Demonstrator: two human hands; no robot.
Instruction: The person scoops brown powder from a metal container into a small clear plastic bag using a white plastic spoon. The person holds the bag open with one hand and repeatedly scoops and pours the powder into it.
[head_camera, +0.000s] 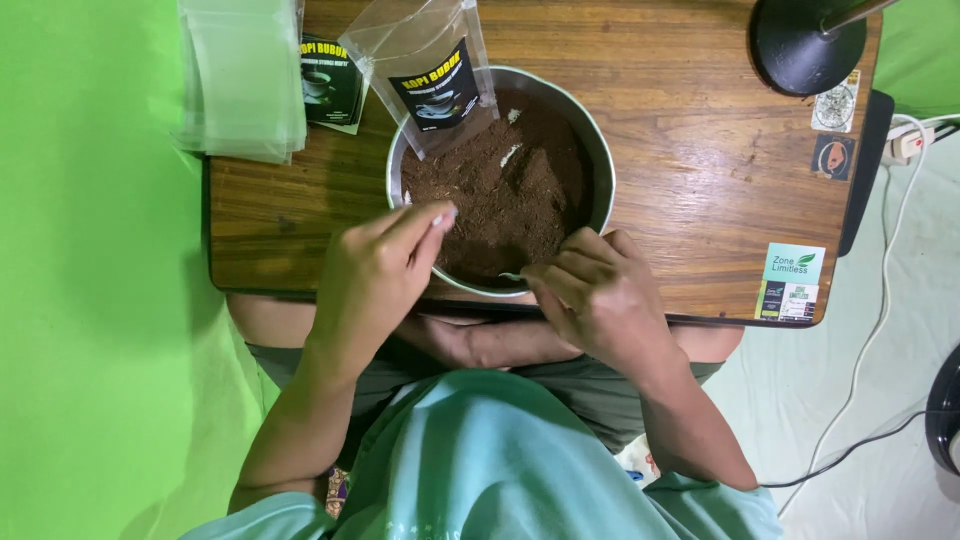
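Head view: a spoon (512, 276), mostly hidden, is being pinched by the closed right hand (598, 296) at the near rim of the metal bowl (600, 170), its long axis running leftward into the brown powder (500, 190). The left hand (378, 272) is being held loosely curled; any grip cannot be told. Beyond the bowl, a clear pouch (430, 70) is being propped on its far rim, and the wooden table (700, 150) is being cut off.

Low wooden table (700, 180), green backdrop (90, 350)

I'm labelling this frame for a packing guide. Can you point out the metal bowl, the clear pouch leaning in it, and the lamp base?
metal bowl (597, 150): head view, on its right rim.
clear pouch (432, 92): head view, on its dark label.
lamp base (800, 45): head view, middle of the black disc.
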